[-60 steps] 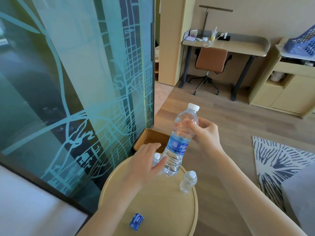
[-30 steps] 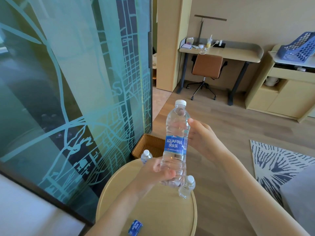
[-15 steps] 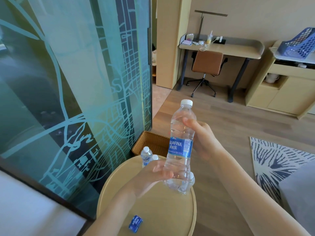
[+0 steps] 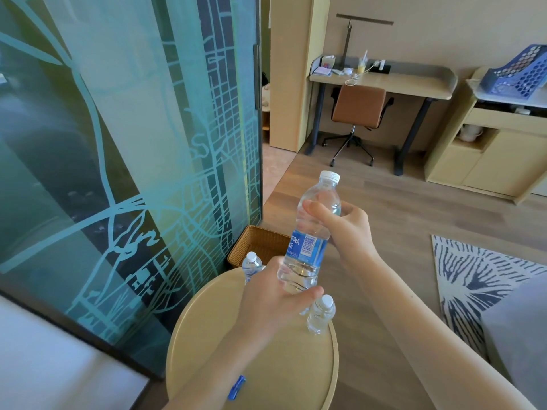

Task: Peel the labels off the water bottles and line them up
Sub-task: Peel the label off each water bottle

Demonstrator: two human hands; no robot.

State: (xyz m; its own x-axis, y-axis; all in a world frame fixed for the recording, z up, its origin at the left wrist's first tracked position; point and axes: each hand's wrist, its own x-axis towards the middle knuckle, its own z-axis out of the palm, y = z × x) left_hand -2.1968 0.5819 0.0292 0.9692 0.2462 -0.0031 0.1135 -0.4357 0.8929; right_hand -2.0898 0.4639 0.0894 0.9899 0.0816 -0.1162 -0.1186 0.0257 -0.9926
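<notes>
- Head view, what is hidden: the base of the labelled bottle [image 4: 307, 247] is behind my left grip [image 4: 272, 297], so I cannot see its bottom edge.
- Its blue label [image 4: 309, 248] is turned partly away. Only the end of the brand name and a barcode show.
- A bare bottle [image 4: 251, 266] at the far edge of the bench [image 4: 207, 335] shows only its cap and shoulder. The rest is behind my left grip.
- A blue scrap of label [image 4: 236, 387] lies on the near part of the bench, half covered by my left forearm.
- A wicker basket [image 4: 260, 241] stands on the floor just beyond the bench, its near side cut off by the bench rim and the bottles.
- Left grip: curled round the lower body of the labelled bottle, thumb lying across its front, below the label.
- Right grip [image 4: 346, 229]: wrapped round the bottle's shoulder above the label, one digit across the clear front. The other fingers are behind the bottle and hard to make out.
- The labelled bottle is held in the air over the far part of the bench. It is capped, label on, and tilted with the cap leaning to the right.
- A small bare bottle [image 4: 321, 313] stands upright at the right edge of the bench, just beside my left thumb. I cannot tell whether they touch.
</notes>
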